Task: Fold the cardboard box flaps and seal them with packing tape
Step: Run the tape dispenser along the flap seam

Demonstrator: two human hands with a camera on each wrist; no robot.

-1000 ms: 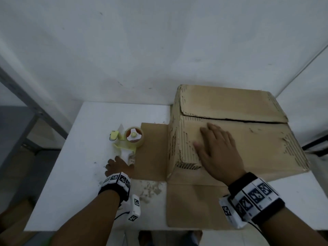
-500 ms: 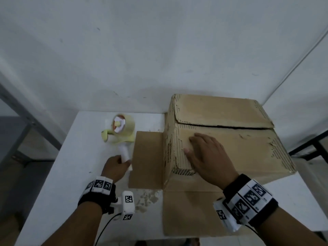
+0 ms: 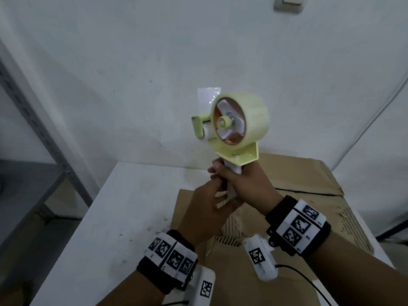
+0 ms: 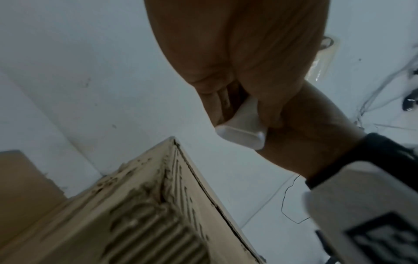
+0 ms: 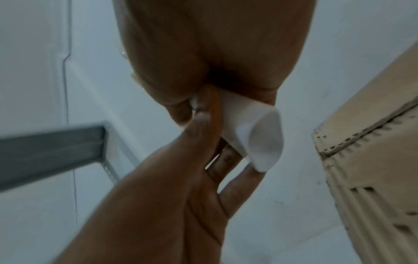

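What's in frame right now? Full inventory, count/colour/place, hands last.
tape dispenser: 1, pale yellow frame, white handle, roll of clear tape; held up in the air above the box.
cardboard box: 1, brown, worn edges; on the table's right side, top flaps folded down, no tape across the seam.
flat cardboard: brown, lying on the table at the box's left and near sides.
table: 1, white, scuffed.
metal shelf frame: 1, grey, left of the table.
wall switch: 1, top of the wall.
wrist bands: 2, black with white markers.
left hand: fingers at the handle's lower end.
right hand: grips the handle.
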